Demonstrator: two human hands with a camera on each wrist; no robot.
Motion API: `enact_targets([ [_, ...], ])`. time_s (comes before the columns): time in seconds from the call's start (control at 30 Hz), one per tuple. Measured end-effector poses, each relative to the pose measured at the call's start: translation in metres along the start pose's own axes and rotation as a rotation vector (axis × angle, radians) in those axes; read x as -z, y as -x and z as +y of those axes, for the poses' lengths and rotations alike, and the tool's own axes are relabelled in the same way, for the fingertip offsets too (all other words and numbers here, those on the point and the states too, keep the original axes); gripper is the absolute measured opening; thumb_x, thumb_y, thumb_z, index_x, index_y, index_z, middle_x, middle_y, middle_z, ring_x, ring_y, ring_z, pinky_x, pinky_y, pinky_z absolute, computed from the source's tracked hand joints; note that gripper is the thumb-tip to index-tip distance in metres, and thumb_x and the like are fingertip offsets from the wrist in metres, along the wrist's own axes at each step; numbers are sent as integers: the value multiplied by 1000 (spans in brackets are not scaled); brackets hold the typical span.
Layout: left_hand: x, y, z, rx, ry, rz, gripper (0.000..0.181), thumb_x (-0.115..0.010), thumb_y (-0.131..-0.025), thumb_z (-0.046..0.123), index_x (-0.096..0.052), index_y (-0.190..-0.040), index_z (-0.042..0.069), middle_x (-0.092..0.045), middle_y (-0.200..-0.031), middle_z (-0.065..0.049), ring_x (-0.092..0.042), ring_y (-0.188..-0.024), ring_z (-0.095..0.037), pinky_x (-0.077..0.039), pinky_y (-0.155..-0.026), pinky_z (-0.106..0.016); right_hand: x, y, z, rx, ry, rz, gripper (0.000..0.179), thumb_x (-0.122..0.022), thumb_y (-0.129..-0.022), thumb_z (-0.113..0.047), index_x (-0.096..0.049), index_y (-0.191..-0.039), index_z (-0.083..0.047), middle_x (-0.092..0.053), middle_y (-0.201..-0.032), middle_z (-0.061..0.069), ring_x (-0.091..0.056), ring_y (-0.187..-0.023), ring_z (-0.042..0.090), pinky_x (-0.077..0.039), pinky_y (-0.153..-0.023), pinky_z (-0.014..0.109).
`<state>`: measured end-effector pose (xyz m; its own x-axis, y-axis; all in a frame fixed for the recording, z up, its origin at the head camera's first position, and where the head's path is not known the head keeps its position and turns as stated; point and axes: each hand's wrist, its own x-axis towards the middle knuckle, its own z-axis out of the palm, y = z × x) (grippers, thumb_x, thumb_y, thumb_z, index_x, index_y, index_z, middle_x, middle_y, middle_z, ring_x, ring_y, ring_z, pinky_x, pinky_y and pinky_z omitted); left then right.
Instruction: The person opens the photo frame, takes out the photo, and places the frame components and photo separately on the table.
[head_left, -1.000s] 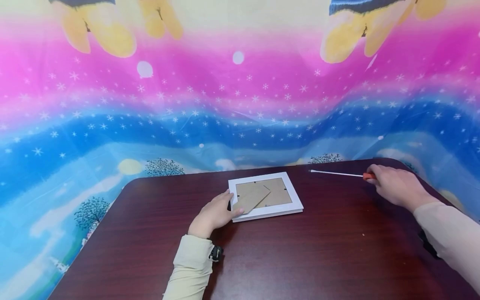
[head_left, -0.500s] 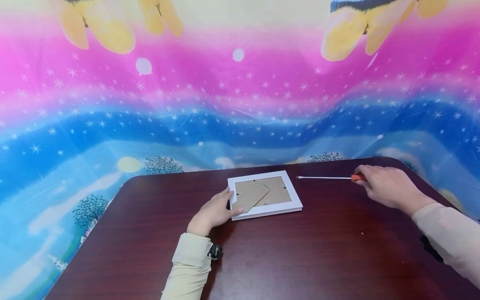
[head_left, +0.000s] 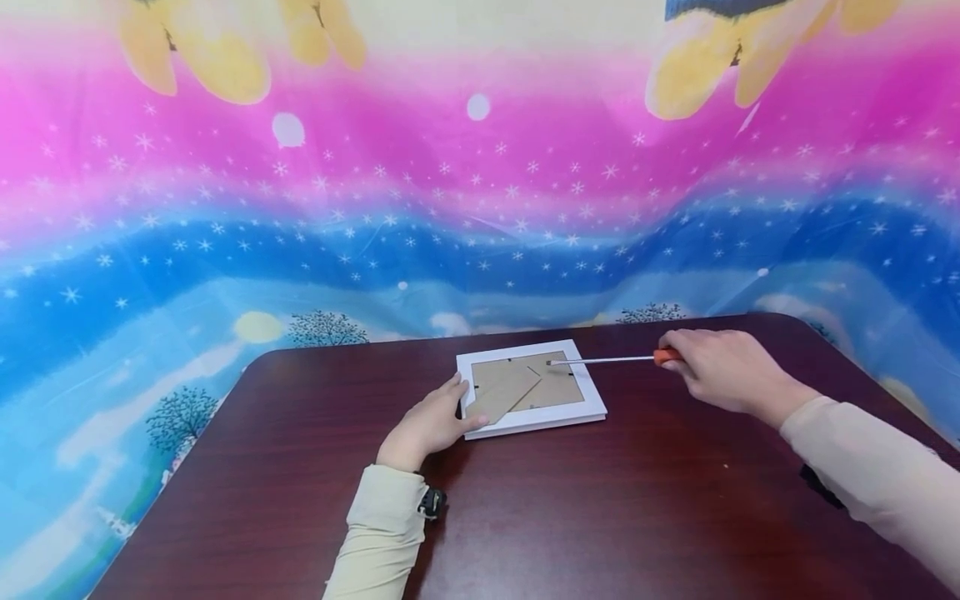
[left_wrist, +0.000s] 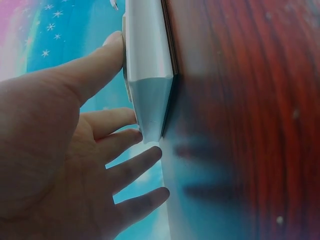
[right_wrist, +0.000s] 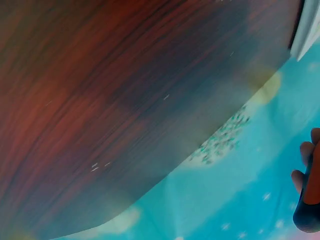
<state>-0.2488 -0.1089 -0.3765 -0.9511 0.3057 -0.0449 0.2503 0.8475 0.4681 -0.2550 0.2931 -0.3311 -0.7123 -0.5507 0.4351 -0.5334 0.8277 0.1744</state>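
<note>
A white picture frame (head_left: 592, 392) lies face down on the table, showing its brown backing board (head_left: 558, 392) with a stand flap (head_left: 501, 397) and small dark tabs along the edges. My left hand (head_left: 426, 423) rests on the frame's near left corner. In the left wrist view the thumb (left_wrist: 102, 65) presses the back, and the straight, spread fingers reach the frame's side (left_wrist: 150, 45). My right hand (head_left: 723, 368) grips a screwdriver (head_left: 611, 360) by its orange and black handle (right_wrist: 311, 185). The screwdriver's tip overlaps the backing's upper right part in the head view.
The dark reddish wooden table (head_left: 637, 508) has rounded far corners. Behind it hangs a curtain (head_left: 480, 208) printed with snowflakes and trees. A black strap device (head_left: 432, 503) sits on the left wrist.
My right hand has moved left with the screwdriver, bringing its tip from beside the frame to over the backing. The left hand and frame have stayed in place.
</note>
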Motion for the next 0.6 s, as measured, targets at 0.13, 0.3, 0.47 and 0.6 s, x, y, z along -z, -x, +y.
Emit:
enact_targets([
  [0.13, 1, 1, 3, -12, -6, 4, 73, -66, -95, 40, -40, -150, 0, -28, -160, -14, -31, -144, -33, -31, -112, -52, -5, -9, -14, 35, -26, 13, 11, -70, -89, -22, -66, -95, -14, -60, -72, -6, -48, -54, 7, -47, -51, 35],
  [0.3, 0, 1, 2, -18, -49, 23, 73, -68, -93, 42, -43, -148, 1, -32, -158, -14, -34, -142, -35, -33, -110, -53, -13, -20, -34, 51, -72, 34, 10, -71, -90, -23, -67, -94, -15, -61, -72, -9, -51, -55, 7, -47, -51, 34],
  [0.47, -1, 0, 0, -11, -65, 32, 74, -68, -92, 44, -44, -148, 2, -33, -158, -13, -35, -141, -36, -34, -110, -54, -21, -27, -50, 40, -118, 10, 9, -72, -90, -23, -67, -94, -17, -60, -72, -12, -49, -56, 4, -45, -51, 31],
  [0.6, -2, 0, 0, -15, -60, 31, 73, -68, -93, 43, -44, -148, 2, -33, -158, -14, -36, -141, -36, -34, -110, -54, -23, -31, -58, 31, -135, -15, 7, -71, -91, -21, -67, -96, -18, -60, -74, -12, -50, -57, 4, -44, -51, 30],
])
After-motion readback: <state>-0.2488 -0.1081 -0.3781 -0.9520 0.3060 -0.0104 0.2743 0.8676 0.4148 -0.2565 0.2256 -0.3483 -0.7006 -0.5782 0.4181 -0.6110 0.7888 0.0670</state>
